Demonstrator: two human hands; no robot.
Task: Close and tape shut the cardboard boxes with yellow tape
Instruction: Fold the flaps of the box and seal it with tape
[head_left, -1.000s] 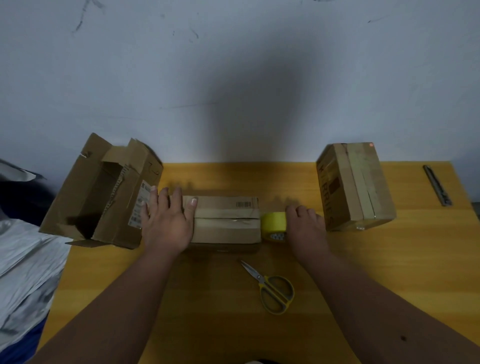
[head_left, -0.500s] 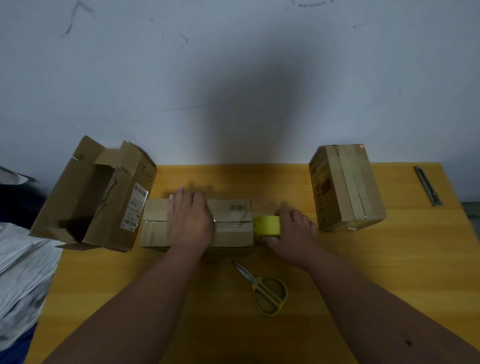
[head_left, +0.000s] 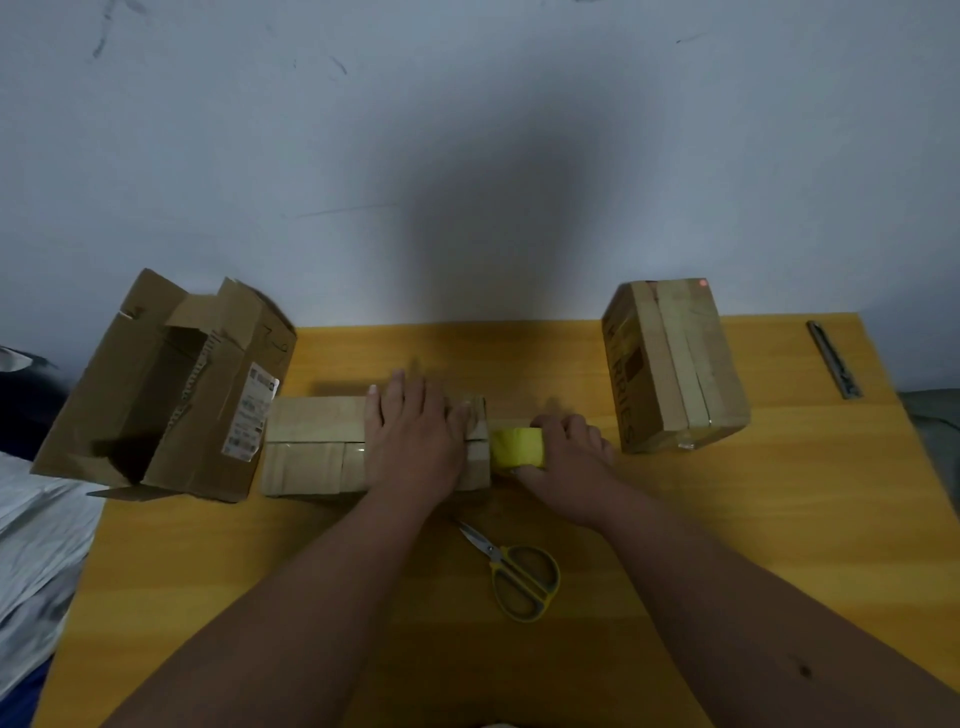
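Note:
A flat closed cardboard box (head_left: 311, 447) lies in the middle of the yellow table (head_left: 753, 519). My left hand (head_left: 415, 436) presses flat on its right half, fingers straight. Just off the box's right end, my right hand (head_left: 569, 462) grips a roll of yellow tape (head_left: 517, 446). A taped box (head_left: 675, 364) stands at the back right. An open box (head_left: 156, 384) with raised flaps lies on its side at the left, touching the flat box.
Yellow-handled scissors (head_left: 514, 571) lie on the table in front of the flat box, between my forearms. A grey utility knife (head_left: 834, 358) rests near the far right edge. Silver sheeting (head_left: 36, 545) hangs off the table's left side. A wall stands behind.
My left hand has slid along the box top from its left end to its right half. The right hand has turned the tape roll and kept it at the box's right end.

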